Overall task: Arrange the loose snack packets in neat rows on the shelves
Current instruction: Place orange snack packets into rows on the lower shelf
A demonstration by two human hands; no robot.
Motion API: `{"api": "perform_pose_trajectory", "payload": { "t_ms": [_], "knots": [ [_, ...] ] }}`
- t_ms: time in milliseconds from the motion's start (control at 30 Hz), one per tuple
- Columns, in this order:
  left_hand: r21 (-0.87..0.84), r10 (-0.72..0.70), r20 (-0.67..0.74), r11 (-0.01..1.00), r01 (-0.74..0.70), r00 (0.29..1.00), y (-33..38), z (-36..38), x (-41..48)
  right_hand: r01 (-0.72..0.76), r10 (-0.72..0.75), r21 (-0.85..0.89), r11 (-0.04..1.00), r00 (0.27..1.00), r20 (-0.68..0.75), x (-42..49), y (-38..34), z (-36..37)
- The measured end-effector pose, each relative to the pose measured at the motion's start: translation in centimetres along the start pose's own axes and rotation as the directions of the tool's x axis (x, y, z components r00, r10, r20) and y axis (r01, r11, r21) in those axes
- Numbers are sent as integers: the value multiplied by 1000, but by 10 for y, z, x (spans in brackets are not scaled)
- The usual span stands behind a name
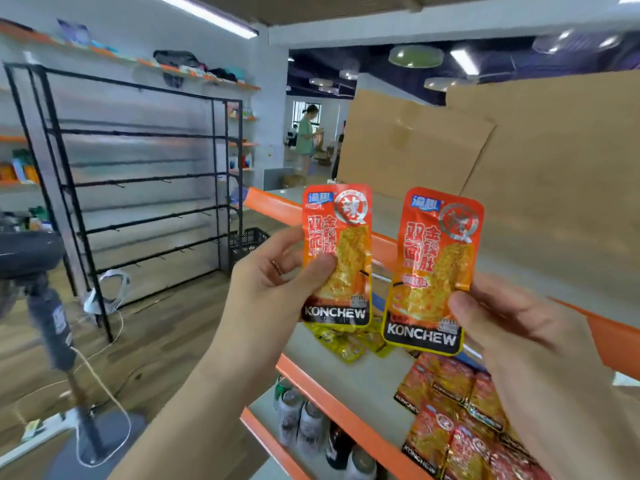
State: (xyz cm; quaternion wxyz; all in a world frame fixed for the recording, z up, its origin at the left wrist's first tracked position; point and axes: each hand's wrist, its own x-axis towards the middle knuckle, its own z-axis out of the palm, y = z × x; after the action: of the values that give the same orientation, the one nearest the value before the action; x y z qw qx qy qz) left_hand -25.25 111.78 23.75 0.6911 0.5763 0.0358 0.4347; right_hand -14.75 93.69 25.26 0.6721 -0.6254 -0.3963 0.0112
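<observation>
Filling the upper right, big brown cardboard sheets (pixel 519 150) stand at the back of the top shelf level. Over on the left there's a black rack (pixel 138 168) on the wood floor, well apart from everything else. The orange-edged shelf (pixel 363 382) runs diagonally under the hands, grey on top.

The left hand (pixel 273 282) is curled round the lower left side of the left packet (pixel 337 254), a red-orange KONCHEW one, with the thumb pressed on its front. The right hand (pixel 512 327) pinches the lower right edge of the right packet (pixel 433 271), same kind, thumb on the front too. Both are upright, facing the camera, side by side with a gap between them, held up above the shelf and not touching it.

On the shelf under the right hand lies a bunch of red packets (pixel 457 410), same brand, overlapping and a bit skewed. Further back, below the held pair, a few yellow packets (pixel 346 344) lie in a loose heap. One level down some cans (pixel 301 420) stand close together, too blurry to read
</observation>
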Motion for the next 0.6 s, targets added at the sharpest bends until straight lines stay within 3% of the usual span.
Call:
{"api": "perform_pose_trajectory", "payload": {
  "t_ms": [333, 433, 600],
  "knots": [
    [29, -76, 102, 997, 74, 992, -9, -34, 36, -65, 45, -116, 991, 984, -170, 13, 4, 27],
    [63, -107, 106, 993, 101, 989, -20, -35, 42, -80, 68, -98, 992, 991, -118, 15, 7, 20],
    [102, -118, 144, 989, 104, 983, -46, -31, 44, -166, 149, -107, 980, 977, -150, 9, 21, 11]
  ]
}}
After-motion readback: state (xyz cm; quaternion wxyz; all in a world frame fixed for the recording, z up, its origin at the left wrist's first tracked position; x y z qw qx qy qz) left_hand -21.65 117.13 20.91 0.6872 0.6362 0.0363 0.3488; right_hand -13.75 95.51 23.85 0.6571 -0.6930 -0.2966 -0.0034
